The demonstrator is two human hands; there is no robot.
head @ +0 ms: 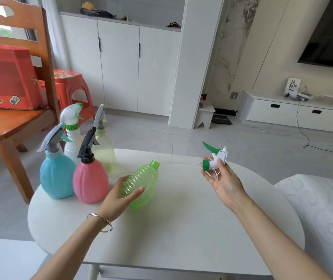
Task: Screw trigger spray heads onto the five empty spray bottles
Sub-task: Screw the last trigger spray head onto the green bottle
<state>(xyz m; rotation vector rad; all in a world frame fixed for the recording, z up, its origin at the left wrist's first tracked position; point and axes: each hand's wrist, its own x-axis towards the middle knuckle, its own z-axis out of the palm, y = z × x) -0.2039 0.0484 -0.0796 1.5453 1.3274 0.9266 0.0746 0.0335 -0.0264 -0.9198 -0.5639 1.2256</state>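
My left hand (pixel 121 196) grips a ribbed, clear green bottle (pixel 143 182), tilted over the white table (pixel 181 229) with its open neck pointing up and right. My right hand (pixel 221 178) holds a white trigger spray head (pixel 217 156) with a green trigger and green screw collar, a thin white tube trailing from it. The head is apart from the bottle, to its right. At the table's left stand a blue bottle (pixel 57 176), a pink bottle (pixel 90 182), a white bottle (pixel 73 142) and a pale yellow bottle (pixel 104 148), each with a spray head on.
A wooden chair (pixel 10 126) with a red box (pixel 6 77) on its seat stands left of the table. An orange stool (pixel 70 87) is behind it. A white patterned cushion (pixel 323 209) lies at the right. Cables run across the floor.
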